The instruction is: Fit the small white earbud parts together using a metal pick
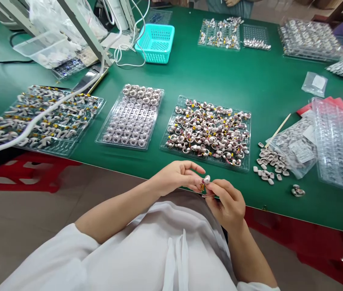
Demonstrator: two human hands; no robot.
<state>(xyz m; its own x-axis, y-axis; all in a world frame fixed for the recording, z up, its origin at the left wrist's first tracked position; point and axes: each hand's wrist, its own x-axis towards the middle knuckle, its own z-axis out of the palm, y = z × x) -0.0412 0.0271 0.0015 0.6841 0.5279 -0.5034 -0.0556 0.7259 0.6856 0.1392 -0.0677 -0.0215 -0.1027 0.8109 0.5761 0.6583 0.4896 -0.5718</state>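
Between my two hands, just over the front edge of the green table, is a small pearly earbud-like part (207, 179) with a yellow strip and thin reddish wiring. My left hand (181, 176) pinches its left side with the fingertips. From the right, my right hand (226, 201) grips the same part between thumb and fingers. Beyond the hands, a clear tray (246, 162) holds many similar white parts with yellow strips. To the right lie a pile of small beige caps (271, 165) and one loose shiny part (297, 190).
A half-filled clear tray (99, 139) and another parts tray (65, 150) stand left. A turquoise basket (155, 56) sits behind, near white cables (119, 54). Bagged caps (294, 147), a wooden stick (278, 130) and stacked clear trays (341, 141) lie right. Another person's hand (231, 2) shows far back.
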